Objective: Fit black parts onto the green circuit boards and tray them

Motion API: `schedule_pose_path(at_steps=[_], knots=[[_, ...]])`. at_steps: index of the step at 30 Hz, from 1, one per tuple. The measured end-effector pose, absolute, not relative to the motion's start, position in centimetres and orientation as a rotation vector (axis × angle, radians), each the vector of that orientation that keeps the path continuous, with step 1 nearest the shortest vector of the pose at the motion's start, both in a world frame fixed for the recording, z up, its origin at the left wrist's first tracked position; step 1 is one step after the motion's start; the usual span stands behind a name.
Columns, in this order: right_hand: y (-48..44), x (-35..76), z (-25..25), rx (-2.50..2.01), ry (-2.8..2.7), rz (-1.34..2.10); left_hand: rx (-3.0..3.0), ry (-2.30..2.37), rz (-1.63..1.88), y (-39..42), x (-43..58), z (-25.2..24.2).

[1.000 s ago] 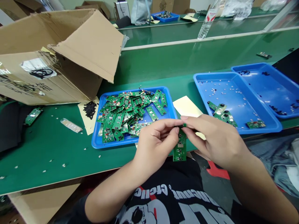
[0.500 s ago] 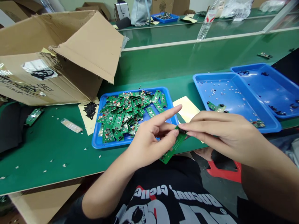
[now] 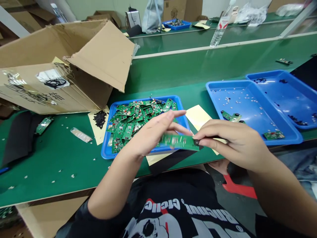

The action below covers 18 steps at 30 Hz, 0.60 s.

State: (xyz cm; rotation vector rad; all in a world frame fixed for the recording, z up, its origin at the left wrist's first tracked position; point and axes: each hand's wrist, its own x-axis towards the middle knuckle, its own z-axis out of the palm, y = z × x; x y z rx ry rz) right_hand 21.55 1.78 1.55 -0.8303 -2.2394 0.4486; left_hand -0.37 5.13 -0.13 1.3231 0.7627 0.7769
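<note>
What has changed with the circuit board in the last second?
The green circuit board has swung from hanging downward to lying nearly level, its free end now pointing left over the blue tray. The right hand keeps its end pinched; the left hand has opened, fingers spread above it. The heap of boards in the tray looks unchanged.

One camera is sitting on the person's head, and it is looking forward and down. It is peeking over the person's black T-shirt [image 3: 170, 201], which is showing at the bottom. The left hand [image 3: 148, 132], the right hand [image 3: 235, 145] and a green circuit board [image 3: 179, 142] are showing up close in the middle. A green workbench [image 3: 49, 162] is stretching across right below the camera, with a blue tray [image 3: 148, 99] near the hands and a cardboard box [image 3: 49, 89] on the left. Another green bench [image 3: 198, 41] is showing far off at the top.
</note>
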Motion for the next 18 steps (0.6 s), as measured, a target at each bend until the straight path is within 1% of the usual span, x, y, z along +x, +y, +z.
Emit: schedule_pose_path(at_steps=[4,5,9,12,14,16,18], knots=[[1.4,20.9,0.8,-1.05,-1.991,0.423,1.468,1.022,1.404,3.3,-0.6,-1.4],[1.2,20.5,0.5,-1.089,-1.931,0.433,1.5,1.037,1.489,2.4,-0.2,-1.7],[0.4,18.8,-0.3,-1.138,-1.801,0.509,1.789,1.046,1.543,-0.4,2.0,-3.1],[0.0,18.3,-0.4,-1.133,-1.806,0.583,2.08,1.115,1.638,-0.2,2.7,-3.5],[-0.2,18.3,-0.1,-1.136,-1.844,0.599,2.243,1.076,1.697,0.6,2.4,-3.4],[-0.5,18.5,0.2,-1.133,-1.914,0.513,2.34,1.065,1.738,1.2,2.0,-3.1],[-0.8,18.4,0.6,-1.137,-1.957,0.346,2.38,1.089,1.762,1.4,1.9,-2.8]])
